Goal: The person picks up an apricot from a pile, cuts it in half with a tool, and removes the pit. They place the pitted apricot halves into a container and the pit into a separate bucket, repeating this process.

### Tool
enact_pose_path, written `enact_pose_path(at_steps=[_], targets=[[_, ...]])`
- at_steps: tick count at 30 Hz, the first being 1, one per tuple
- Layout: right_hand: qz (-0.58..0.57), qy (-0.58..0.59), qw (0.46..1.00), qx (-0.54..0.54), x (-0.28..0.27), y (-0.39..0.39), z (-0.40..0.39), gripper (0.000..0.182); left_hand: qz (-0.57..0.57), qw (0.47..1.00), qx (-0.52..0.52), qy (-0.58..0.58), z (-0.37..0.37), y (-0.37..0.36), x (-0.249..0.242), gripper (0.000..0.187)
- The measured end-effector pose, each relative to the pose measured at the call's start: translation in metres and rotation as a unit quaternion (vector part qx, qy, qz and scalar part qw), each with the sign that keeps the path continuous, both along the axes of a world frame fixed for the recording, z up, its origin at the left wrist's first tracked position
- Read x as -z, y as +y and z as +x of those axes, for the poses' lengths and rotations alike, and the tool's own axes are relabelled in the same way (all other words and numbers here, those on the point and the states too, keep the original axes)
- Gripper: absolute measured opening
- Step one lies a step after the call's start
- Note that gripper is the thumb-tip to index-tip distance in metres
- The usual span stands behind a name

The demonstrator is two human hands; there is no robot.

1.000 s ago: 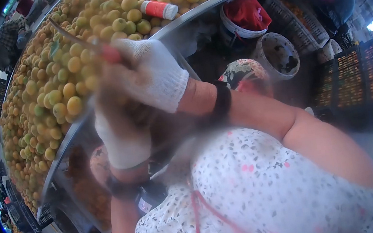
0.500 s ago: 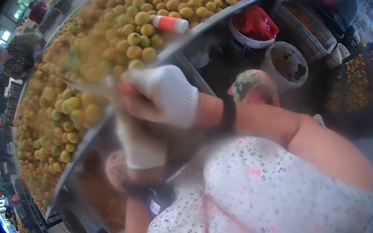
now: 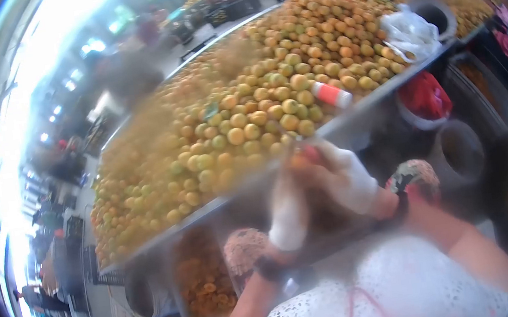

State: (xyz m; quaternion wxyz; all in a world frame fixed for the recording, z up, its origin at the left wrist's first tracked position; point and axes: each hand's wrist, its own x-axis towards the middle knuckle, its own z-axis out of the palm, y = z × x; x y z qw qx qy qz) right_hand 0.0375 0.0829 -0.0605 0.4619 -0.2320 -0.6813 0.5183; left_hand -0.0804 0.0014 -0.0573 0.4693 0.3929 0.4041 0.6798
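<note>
Mid-cut on a small orange fruit (image 3: 300, 160) at the metal counter (image 3: 356, 111) edge, pinched in white-gloved left hand (image 3: 287, 214), right hand (image 3: 348, 175) closed on blurred red-handled tool (image 3: 311, 151); next, probably steady blade work.

Big metal table (image 3: 379, 93) heaped w/ small round yellow-orange fruit (image 3: 243, 122), some greenish. Red-and-white cylindrical tube (image 3: 330, 94) lies on the pile nr the table's front edge. Crumpled white plastic bag (image 3: 410, 31) sits on the fruit at far right. Below the edge: white bucket w/ red cloth (image 3: 425, 99), dark empty round tub (image 3: 460, 155) beside it, clear bin of orange fruit pieces (image 3: 202, 279) lower left. Background blurred.
</note>
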Motion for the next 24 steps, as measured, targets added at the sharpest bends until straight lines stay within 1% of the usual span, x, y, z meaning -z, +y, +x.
enact_pose_path(at_steps=[1,3,4,6,7,9,10,12,13,14,15,16,17,18,19,20,21,23,24], targets=[[-0.047,-0.012,0.999,-0.024,-0.007,-0.005,0.005,0.028,-0.030,0.999,0.008,0.022,0.000,-0.003,-0.002,0.055],[0.008,-0.015,0.999,0.029,-0.022,-0.019,0.004,0.021,-0.049,0.987,-0.013,0.154,0.000,-0.009,-0.004,0.056],[0.014,-0.009,1.000,0.015,-0.020,-0.021,0.002,0.021,-0.045,0.986,-0.029,0.159,0.002,-0.011,-0.004,0.056],[-0.043,0.044,0.998,0.007,-0.015,-0.020,-0.002,0.018,0.044,0.989,-0.026,0.136,0.007,-0.011,-0.007,0.057],[-0.039,0.045,0.998,0.003,-0.019,-0.021,-0.002,0.018,0.049,0.989,-0.030,0.137,0.009,-0.014,-0.011,0.057],[-0.037,0.037,0.999,0.007,-0.030,-0.024,-0.001,0.018,0.053,0.995,-0.027,0.078,0.017,-0.017,-0.019,0.056],[-0.037,0.037,0.999,0.006,-0.034,-0.026,-0.003,0.018,0.054,0.995,-0.028,0.078,0.016,-0.018,-0.021,0.056],[0.006,0.098,0.995,-0.017,-0.042,-0.028,-0.004,0.019,0.009,0.997,-0.069,0.033,0.019,-0.018,-0.022,0.056],[0.026,0.021,0.999,0.015,-0.047,-0.029,0.000,0.019,-0.013,0.997,-0.077,0.019,0.019,-0.019,-0.024,0.053],[0.054,0.008,0.998,0.019,-0.052,-0.029,0.002,0.017,-0.041,0.996,-0.079,0.000,0.017,-0.022,-0.025,0.050],[0.065,0.013,0.998,0.003,-0.049,-0.027,0.004,0.016,0.131,0.985,-0.086,0.078,0.025,-0.029,-0.023,0.045],[0.111,0.008,0.993,0.027,-0.050,-0.026,0.003,0.017,-0.056,0.986,-0.115,-0.108,0.019,-0.022,-0.019,0.042],[0.148,0.006,0.988,0.048,-0.046,-0.023,0.001,0.020,-0.081,0.984,-0.136,-0.078,0.003,-0.018,0.008,0.044],[0.166,-0.013,0.984,0.057,-0.043,-0.020,0.000,0.022,-0.143,0.924,-0.035,-0.353,0.016,-0.018,-0.026,0.042],[0.178,-0.021,0.981,0.070,-0.041,-0.019,-0.002,0.024,-0.109,0.937,0.005,-0.332,0.008,-0.014,-0.014,0.041],[0.199,-0.036,0.976,0.081,-0.040,-0.019,-0.001,0.024,-0.173,0.950,-0.055,-0.255,0.021,-0.014,-0.039,0.040],[0.226,-0.020,0.970,0.083,-0.037,-0.016,-0.003,0.024,-0.084,0.947,0.045,-0.307,-0.010,-0.017,-0.002,0.038],[0.256,-0.043,0.962,0.088,-0.032,-0.015,-0.004,0.025,-0.141,0.944,-0.034,-0.296,0.000,-0.018,-0.012,0.036],[0.249,-0.050,0.963,0.089,-0.028,-0.012,-0.004,0.025,-0.150,0.941,-0.033,-0.302,0.003,-0.017,-0.008,0.036]])
